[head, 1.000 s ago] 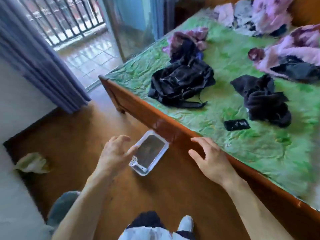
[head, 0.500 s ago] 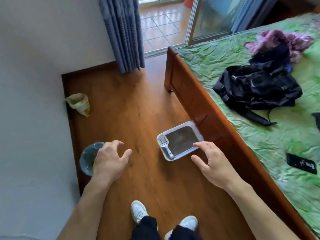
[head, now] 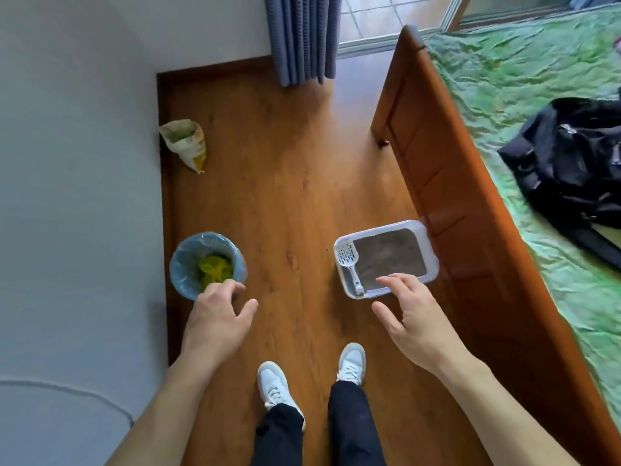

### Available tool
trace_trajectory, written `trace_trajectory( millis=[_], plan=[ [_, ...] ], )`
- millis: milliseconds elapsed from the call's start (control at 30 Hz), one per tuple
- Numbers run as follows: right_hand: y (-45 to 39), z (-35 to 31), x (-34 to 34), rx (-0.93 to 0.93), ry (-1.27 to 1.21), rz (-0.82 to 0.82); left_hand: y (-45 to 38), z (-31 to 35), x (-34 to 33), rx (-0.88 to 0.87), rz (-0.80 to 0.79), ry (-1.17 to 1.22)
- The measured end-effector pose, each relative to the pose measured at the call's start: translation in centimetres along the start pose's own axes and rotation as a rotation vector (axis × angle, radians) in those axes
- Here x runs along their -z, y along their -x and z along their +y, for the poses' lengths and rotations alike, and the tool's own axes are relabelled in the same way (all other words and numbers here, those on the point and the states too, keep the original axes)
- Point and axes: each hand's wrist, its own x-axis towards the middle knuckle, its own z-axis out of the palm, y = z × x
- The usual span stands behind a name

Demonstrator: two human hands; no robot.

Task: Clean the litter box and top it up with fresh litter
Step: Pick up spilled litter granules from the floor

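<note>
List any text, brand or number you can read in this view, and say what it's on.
No text is readable.
Crumpled pale litter bag with a yellow base: any printing is too blurred to read.
Black fabric backpack on the green bedcover: a small pale patch, too small to read.
White plastic slotted scoop in the white rectangular litter tray: no marking visible.

A wooden bed frame [head: 447, 183] stands on the wood floor [head: 285, 183], its green sheet [head: 524, 79] crumpled, with a black bag [head: 571, 156] lying on it. Blue curtains [head: 300, 35] hang beside a tiled balcony [head: 376, 15].
</note>
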Motion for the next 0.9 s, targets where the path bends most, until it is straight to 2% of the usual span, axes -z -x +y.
trace_trajectory(
  millis=[200, 367, 533, 900],
  plan=[
    [-4.8, 3.8, -1.9, 0.032, -0.015, -0.017, -2.0, 0.6, -5.2, 0.092, 0.049, 0.061],
    [-9.0, 7.3, -6.5, 0.07, 0.022, -0.037, -5.4, -0.7, -12.7, 0.157, 0.102, 0.164],
    [-14.5, 12.5, -15.6, 0.063, 0.049, -0.049, -11.5, -4.6, -23.1, 0.188, 0.1, 0.205],
    [-25.2, 23.2, -36.6, 0.141, 0.14, -0.13, -27.3, -17.3, -41.3, -0.024, 0.067, -0.014]
  ],
)
